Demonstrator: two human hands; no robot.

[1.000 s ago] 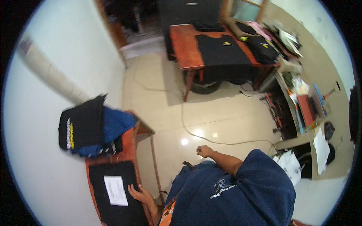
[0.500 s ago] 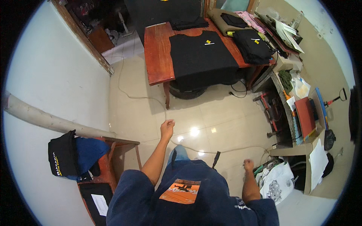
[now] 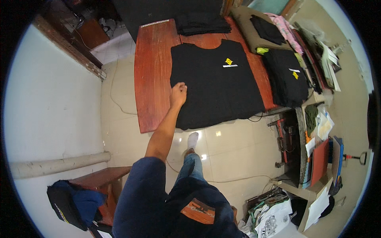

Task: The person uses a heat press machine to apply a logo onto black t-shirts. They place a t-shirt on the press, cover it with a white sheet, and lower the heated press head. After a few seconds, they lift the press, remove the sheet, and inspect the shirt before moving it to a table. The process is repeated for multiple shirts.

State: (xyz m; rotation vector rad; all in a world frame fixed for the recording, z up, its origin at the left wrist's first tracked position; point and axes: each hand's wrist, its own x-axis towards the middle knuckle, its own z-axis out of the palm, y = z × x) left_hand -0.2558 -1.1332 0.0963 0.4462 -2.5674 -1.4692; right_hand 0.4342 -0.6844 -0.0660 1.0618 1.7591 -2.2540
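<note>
Left hand (image 3: pixel 178 94): stretched out over the surface's (image 3: pixel 152 75) left half, fingers curled loosely together, pinching nothing; knuckles are laid on the left hem side of the black shirt (image 3: pixel 216 85), seemingly to flatten it.
Black shirt: spread flat across the surface's middle, collar toward the far edge, lower hem hung over the near edge.
Folded dark cloth (image 3: pixel 202 24): stacked at the far edge, kept off the spread shirt.
Second shirt (image 3: pixel 287 75): draped at the right edge.
Right hand: not in view; its grip cannot be told.
</note>
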